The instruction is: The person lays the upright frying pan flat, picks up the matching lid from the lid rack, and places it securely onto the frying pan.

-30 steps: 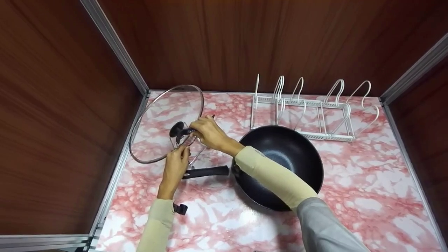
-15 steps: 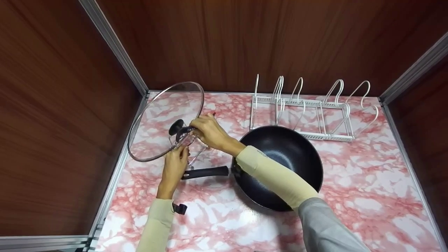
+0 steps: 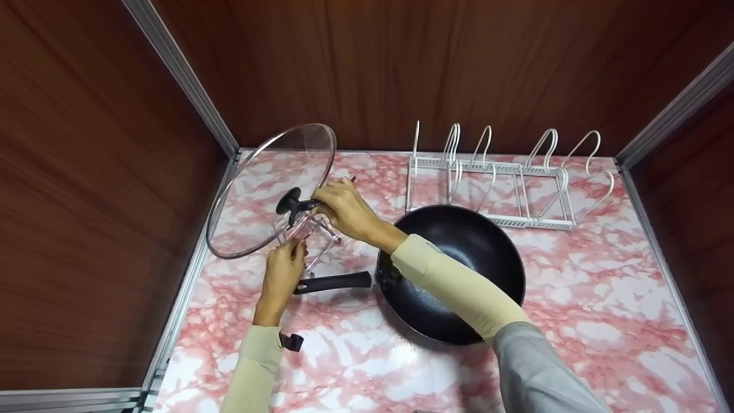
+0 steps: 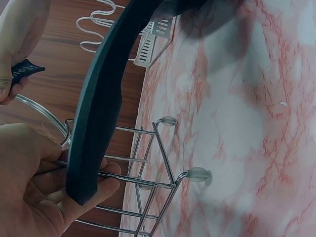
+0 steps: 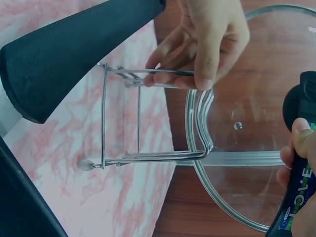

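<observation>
Nearest, the black wok (image 3: 502,246) sits on the marbled tabletop (image 3: 602,338), the person's right forearm crossing above it. Its handle (image 3: 335,282) points left, ending just beside the left hand (image 3: 281,272), whose fingers and thumb pinch the top wires of a small metal stand (image 5: 158,157). Farther on, the right hand (image 3: 347,212) clasps the lettered black grip (image 5: 298,195) of the glass lid (image 3: 281,172). The tilted lid lies left of the right hand and beyond the left, its long axis slanting from near left to far right, its grip side toward the right hand, the nearer one to it. Whether its rim touches the stand cannot be told. Beyond the wok stands a white rack (image 3: 527,222).
</observation>
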`<state>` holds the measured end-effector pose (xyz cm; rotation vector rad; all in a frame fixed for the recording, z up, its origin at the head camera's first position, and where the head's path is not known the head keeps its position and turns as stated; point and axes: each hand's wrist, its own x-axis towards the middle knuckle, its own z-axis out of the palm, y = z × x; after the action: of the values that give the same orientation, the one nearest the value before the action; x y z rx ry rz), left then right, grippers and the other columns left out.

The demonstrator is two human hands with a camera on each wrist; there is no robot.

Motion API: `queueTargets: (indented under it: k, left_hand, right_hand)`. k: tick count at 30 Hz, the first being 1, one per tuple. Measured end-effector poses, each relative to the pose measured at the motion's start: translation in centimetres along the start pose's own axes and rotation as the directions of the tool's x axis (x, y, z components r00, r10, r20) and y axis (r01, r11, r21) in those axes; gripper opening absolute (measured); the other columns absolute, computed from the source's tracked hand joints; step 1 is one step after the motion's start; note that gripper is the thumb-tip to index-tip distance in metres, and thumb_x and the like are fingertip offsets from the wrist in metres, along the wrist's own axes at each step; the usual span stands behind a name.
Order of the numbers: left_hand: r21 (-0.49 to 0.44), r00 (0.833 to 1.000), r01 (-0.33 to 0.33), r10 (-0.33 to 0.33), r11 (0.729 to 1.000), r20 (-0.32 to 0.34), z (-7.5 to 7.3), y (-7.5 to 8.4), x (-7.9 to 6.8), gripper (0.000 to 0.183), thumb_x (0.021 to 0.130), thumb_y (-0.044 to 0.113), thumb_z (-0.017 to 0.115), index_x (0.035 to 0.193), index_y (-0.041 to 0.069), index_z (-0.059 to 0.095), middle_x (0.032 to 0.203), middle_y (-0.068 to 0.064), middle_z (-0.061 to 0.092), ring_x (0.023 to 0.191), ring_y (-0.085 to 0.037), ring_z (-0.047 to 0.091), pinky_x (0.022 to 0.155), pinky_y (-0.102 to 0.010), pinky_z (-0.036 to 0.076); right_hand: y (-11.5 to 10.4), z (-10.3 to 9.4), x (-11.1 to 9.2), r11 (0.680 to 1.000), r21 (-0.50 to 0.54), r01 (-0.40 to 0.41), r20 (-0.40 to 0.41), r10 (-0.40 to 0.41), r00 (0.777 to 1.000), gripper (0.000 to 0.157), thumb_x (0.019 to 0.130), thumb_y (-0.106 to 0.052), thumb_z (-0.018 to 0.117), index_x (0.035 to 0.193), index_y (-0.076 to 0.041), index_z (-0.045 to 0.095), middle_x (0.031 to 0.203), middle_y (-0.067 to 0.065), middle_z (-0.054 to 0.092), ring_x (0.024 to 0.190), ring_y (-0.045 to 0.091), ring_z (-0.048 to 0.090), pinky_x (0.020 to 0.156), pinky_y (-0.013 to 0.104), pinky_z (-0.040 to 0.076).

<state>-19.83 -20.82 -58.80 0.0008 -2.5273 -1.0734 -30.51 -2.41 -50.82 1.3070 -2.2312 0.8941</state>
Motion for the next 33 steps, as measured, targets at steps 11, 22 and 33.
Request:
queueTargets:
  k: [11, 22, 33]
  left_hand:
    - [0.006, 1.0, -0.028, 0.028, 1.0, -0.005, 0.0, -0.1, 0.1, 0.022, 0.104, 0.007, 0.063, 0.084, 0.001, 0.071, 0.073, -0.013, 0.072, 0.064, -0.028, 0.066, 0.063, -0.048, 0.053]
    - [0.012, 1.0, -0.02, 0.02, 1.0, -0.007, 0.0, -0.2, 0.1, 0.023, 0.104, 0.009, 0.062, 0.086, 0.002, 0.073, 0.073, -0.012, 0.073, 0.065, -0.028, 0.068, 0.063, -0.047, 0.053]
    - [0.015, 1.0, -0.014, 0.014, 1.0, 0.002, 0.0, -0.1, 0.0, 0.025, 0.104, 0.009, 0.061, 0.082, 0.003, 0.07, 0.069, -0.01, 0.069, 0.063, -0.025, 0.063, 0.061, -0.043, 0.049]
  right_hand:
    - [0.2, -0.4, -0.2, 1.0, 0.006, -0.009, 0.0, 0.009, 1.0, 0.017, 0.1, -0.025, 0.069, 0.103, -0.009, 0.073, 0.097, 0.004, 0.078, 0.095, 0.025, 0.069, 0.088, 0.043, 0.045]
    - [-0.1, -1.2, -0.3, 1.0, -0.005, -0.021, -0.016, 0.021, 1.0, 0.016, 0.095, -0.019, 0.075, 0.107, -0.008, 0.075, 0.1, 0.006, 0.079, 0.097, 0.026, 0.069, 0.089, 0.044, 0.045]
    - [-0.3, -2.1, -0.3, 1.0, -0.026, 0.016, -0.056, -0.017, 0.998, 0.021, 0.098, -0.028, 0.07, 0.104, -0.008, 0.073, 0.092, 0.004, 0.076, 0.089, 0.025, 0.066, 0.085, 0.043, 0.043]
